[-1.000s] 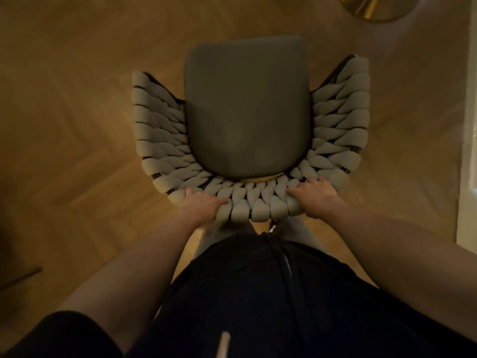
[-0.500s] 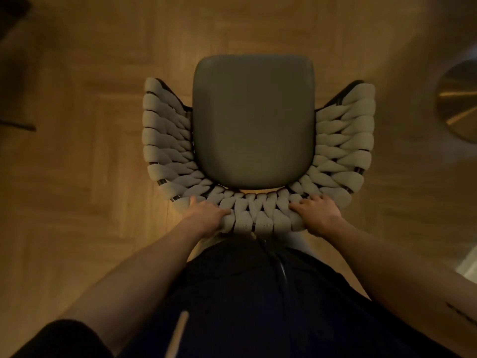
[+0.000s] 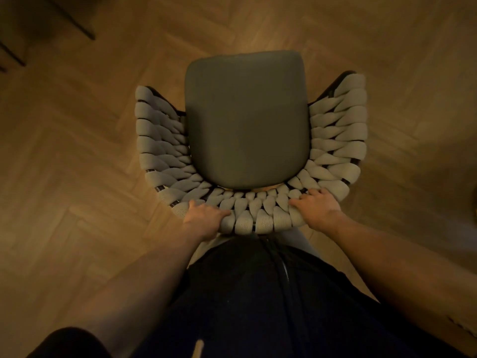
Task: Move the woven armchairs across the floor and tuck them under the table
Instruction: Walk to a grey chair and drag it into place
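I look straight down on a woven armchair [image 3: 246, 125] with a grey seat cushion and a curved back of thick pale woven straps. My left hand [image 3: 202, 215] grips the top rim of the backrest on its left side, fingers curled over the weave. At the right side of the same rim my right hand [image 3: 316, 208] grips the straps. The chair's seat points away from me. Its legs are hidden beneath the seat. No table top shows in this view.
Herringbone wood floor [image 3: 77, 177] surrounds the chair. Thin dark furniture legs [image 3: 74, 19] stand at the top left corner. My dark clothing fills the bottom of the view.
The view has swung: the round brass base at the right has slid out of sight and dark furniture legs have come in at the top left. Both hands keep their grip on the backrest.
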Demonstrator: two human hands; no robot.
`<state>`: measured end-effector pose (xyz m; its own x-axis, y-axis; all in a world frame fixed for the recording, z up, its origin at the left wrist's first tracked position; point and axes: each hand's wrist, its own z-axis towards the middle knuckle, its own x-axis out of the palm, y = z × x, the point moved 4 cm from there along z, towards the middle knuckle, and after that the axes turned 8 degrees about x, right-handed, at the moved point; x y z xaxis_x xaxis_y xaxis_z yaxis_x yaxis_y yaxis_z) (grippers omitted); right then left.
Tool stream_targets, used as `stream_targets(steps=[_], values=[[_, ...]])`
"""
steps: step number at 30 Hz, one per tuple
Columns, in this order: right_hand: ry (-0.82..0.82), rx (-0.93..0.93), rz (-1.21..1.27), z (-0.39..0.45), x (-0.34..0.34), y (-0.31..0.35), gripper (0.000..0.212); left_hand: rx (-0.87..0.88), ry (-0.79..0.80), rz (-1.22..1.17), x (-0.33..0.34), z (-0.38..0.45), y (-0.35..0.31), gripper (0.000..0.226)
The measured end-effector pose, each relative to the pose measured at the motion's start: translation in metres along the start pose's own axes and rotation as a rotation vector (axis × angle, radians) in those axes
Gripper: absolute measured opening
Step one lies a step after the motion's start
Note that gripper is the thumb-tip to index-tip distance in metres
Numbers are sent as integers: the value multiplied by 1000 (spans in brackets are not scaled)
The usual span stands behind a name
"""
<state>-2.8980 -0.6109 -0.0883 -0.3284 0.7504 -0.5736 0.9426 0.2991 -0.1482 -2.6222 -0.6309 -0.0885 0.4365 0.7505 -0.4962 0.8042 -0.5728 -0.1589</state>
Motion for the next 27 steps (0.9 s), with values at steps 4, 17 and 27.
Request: stream_targets(steps=[4,17,27], values=[[-33,-60,-73,7,-8,11,55,-58,-1,-105,21,-11,1,67],[-316,-65,514,-18,-9,4,77,-351,-547,-583,51,-56,6,74],[54,747,2161,0,30,-5,77,-922,-848,-2413,99,-41,11,60]])
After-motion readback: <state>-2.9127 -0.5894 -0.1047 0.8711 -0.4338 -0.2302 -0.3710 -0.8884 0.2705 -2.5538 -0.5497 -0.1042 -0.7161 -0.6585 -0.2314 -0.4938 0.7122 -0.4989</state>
